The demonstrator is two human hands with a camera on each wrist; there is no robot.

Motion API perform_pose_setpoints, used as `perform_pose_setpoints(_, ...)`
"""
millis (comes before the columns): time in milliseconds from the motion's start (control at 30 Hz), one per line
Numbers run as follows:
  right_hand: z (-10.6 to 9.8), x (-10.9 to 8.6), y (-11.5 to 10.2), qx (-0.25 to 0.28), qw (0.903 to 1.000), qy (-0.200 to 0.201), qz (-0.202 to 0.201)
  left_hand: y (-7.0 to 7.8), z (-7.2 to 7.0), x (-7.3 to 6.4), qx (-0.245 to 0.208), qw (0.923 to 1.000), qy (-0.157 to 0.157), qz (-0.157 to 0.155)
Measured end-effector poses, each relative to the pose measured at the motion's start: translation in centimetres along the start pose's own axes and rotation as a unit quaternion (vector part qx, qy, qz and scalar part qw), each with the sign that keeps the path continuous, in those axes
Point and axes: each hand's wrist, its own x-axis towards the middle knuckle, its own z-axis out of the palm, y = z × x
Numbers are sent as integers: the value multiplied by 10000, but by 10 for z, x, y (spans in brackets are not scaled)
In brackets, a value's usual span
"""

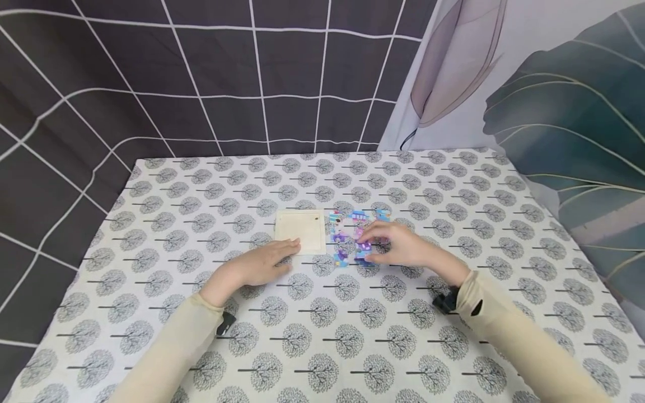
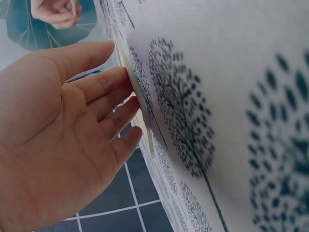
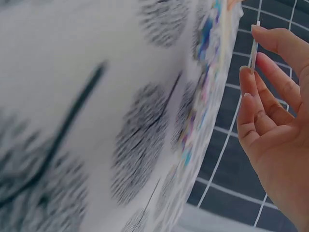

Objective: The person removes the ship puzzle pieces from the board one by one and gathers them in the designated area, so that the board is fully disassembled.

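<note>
A pale, shallow square puzzle tray [image 1: 307, 228] lies flat on the table, with a small dark spot near its far right corner. My left hand [image 1: 259, 263] rests at its near left side, fingers fairly straight and fingertips on the border. The left wrist view shows those fingertips against the edge of the tray [image 2: 143, 121]. My right hand [image 1: 400, 244] is over the colourful pieces. Between thumb and fingers it pinches a thin, flat puzzle piece [image 3: 254, 50], seen edge-on in the right wrist view and raised off the cloth. Several blue, purple and pink puzzle pieces [image 1: 360, 215] lie right of the tray.
A white tablecloth [image 1: 322, 310] printed with grey trees covers the table. Behind it hangs a dark curtain [image 1: 216, 67] with a white grid. To the right is a pale cloth [image 1: 564, 134] with large leaf prints. Dark wrist straps sit by both sleeves.
</note>
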Motion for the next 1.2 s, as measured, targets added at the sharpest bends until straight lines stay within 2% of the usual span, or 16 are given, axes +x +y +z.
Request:
perform_pose_setpoints(233,-6,-19,9,88,9996,165,193,-1,1,1,5,10000,50,45)
perform_pose_setpoints(500,-5,-30,10,302,9983,176,462,-2,2,0,-37,9999,99,82)
perform_pose_setpoints(667,-7,-35,11,74,9984,131,550,-2,1,0,-75,9998,116,118)
perform_pose_setpoints(867,-10,-40,16,19,9988,178,455,-2,1,0,-60,9998,150,153)
perform_pose_setpoints(1000,-9,-43,18,15,9986,125,515,-1,1,0,-66,9998,146,156)
perform_pose_setpoints(1200,-8,-42,19,-145,9969,-188,746,0,0,-1,-102,9998,134,146)
